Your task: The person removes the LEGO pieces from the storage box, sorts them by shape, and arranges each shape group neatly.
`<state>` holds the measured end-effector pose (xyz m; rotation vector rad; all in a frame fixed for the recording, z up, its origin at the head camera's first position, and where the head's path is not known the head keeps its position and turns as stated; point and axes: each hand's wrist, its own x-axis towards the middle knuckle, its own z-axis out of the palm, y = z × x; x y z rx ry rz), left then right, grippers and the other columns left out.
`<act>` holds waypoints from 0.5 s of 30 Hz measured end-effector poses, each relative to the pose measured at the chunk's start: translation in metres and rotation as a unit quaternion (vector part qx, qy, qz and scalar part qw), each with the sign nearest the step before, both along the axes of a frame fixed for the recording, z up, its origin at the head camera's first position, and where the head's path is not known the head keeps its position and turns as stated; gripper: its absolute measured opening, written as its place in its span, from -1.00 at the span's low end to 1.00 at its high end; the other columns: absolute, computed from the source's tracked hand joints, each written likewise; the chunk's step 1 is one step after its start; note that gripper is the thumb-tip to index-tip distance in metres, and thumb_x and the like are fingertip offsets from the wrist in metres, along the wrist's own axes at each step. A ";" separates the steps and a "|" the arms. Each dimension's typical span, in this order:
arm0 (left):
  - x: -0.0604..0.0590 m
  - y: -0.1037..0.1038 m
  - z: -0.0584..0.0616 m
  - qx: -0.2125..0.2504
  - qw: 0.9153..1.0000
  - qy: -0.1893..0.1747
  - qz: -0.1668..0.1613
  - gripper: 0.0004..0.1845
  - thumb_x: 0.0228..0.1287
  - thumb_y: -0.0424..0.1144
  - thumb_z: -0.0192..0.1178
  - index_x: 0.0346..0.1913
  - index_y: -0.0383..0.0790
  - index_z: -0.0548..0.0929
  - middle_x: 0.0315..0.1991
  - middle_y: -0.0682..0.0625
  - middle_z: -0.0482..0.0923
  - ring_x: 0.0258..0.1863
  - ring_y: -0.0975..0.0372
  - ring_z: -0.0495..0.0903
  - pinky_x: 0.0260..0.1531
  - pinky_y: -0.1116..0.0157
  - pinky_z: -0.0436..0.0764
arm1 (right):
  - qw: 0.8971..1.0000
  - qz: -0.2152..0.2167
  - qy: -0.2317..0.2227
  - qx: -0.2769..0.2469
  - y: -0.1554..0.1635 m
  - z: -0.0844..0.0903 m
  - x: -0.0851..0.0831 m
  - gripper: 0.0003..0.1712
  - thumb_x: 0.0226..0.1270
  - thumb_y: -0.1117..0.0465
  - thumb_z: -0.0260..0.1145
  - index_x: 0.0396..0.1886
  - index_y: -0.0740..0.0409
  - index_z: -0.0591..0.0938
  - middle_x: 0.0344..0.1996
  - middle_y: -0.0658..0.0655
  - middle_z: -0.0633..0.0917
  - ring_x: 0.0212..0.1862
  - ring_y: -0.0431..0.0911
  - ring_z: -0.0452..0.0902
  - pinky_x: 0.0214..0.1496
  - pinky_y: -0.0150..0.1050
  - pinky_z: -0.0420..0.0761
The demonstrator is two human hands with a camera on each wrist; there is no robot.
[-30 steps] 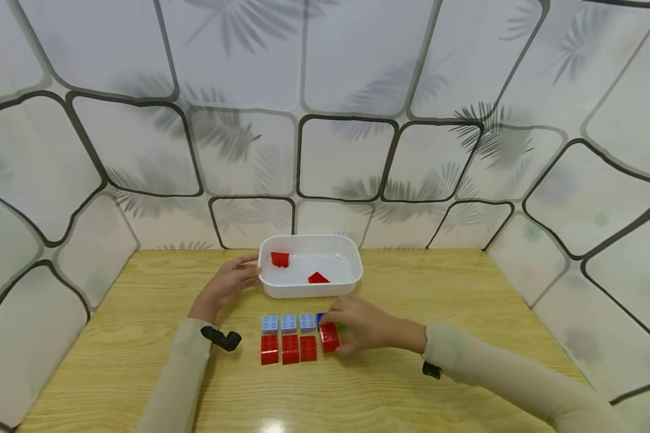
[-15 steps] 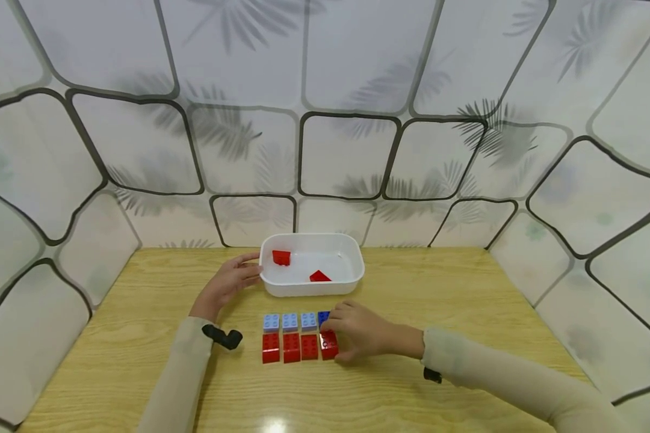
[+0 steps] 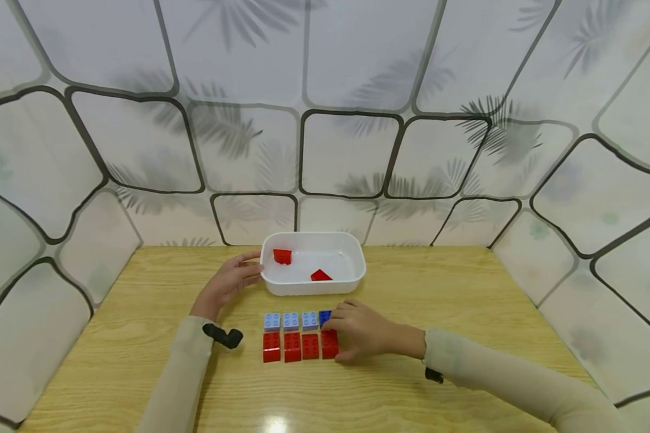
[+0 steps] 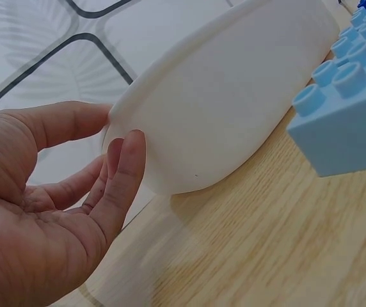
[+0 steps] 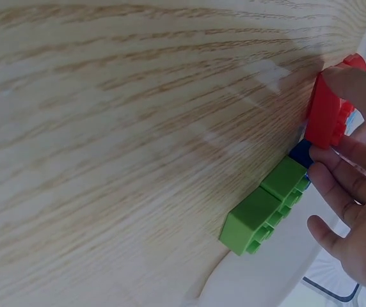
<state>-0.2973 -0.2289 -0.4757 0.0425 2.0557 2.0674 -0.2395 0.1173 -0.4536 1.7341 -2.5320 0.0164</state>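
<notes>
Pinched between thumb and fingertips of the right hand, a red brick is seen from the head view at the right end of a row of red bricks on the wooden table. A dark blue brick, partly hidden by the fingers, is set just beyond it, ending a row of light blue bricks. The left hand is laid with relaxed fingers against the left end of a white tub, in which two red pieces are held.

From the left wrist view, the tub rim is touched by thumb and fingertips; the tub is cut off by the frame edge.

From the right wrist view, the red brick is gripped at its sides, and two green bricks, covered by the hand in the head view, are shown beside the blue one.
</notes>
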 end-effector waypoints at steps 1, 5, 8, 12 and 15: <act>0.000 0.000 0.001 -0.001 1.000 0.000 -0.001 -0.35 0.53 -0.27 0.15 0.56 -0.34 0.21 0.34 -0.37 0.40 -0.06 0.32 0.64 0.23 0.23 0.66 | 1.000 0.001 0.003 0.000 0.000 0.000 0.000 -0.39 0.12 -0.22 0.54 0.07 0.01 0.69 -0.03 -0.02 0.71 0.04 -0.13 0.55 0.26 -0.16 0.55; 0.001 -0.001 0.001 -0.002 1.000 0.005 -0.005 -0.35 0.54 -0.28 0.14 0.56 -0.35 0.20 0.29 -0.32 0.44 -0.04 0.30 0.64 0.23 0.23 0.66 | 1.000 0.004 0.011 -0.003 0.000 0.001 0.000 -0.38 0.10 -0.23 0.54 0.07 0.01 0.70 -0.04 -0.02 0.71 0.04 -0.13 0.55 0.26 -0.14 0.56; 0.000 -0.001 0.001 0.000 1.000 0.010 -0.009 -0.35 0.55 -0.28 0.12 0.57 -0.35 0.19 0.28 -0.30 0.45 -0.02 0.29 0.64 0.22 0.24 0.66 | 1.000 0.003 0.015 -0.004 0.001 0.000 -0.001 -0.38 0.10 -0.23 0.54 0.07 0.01 0.70 -0.03 -0.02 0.71 0.05 -0.13 0.55 0.26 -0.14 0.56; -0.001 -0.001 -0.001 0.000 1.000 0.011 -0.010 -0.35 0.55 -0.28 0.13 0.57 -0.35 0.19 0.31 -0.34 0.42 -0.03 0.30 0.64 0.21 0.25 0.67 | 1.000 0.002 0.016 -0.004 0.001 -0.001 -0.002 -0.37 0.10 -0.24 0.53 0.07 0.01 0.71 -0.04 -0.02 0.70 0.04 -0.13 0.54 0.26 -0.15 0.55; -0.002 0.000 -0.002 0.000 1.000 0.006 -0.004 -0.36 0.54 -0.28 0.13 0.56 -0.33 0.21 0.34 -0.37 0.39 -0.03 0.29 0.65 0.20 0.26 0.67 | 1.000 0.000 0.016 -0.003 0.001 -0.001 -0.002 -0.37 0.09 -0.25 0.54 0.06 0.01 0.71 -0.04 -0.02 0.70 0.04 -0.14 0.54 0.24 -0.16 0.55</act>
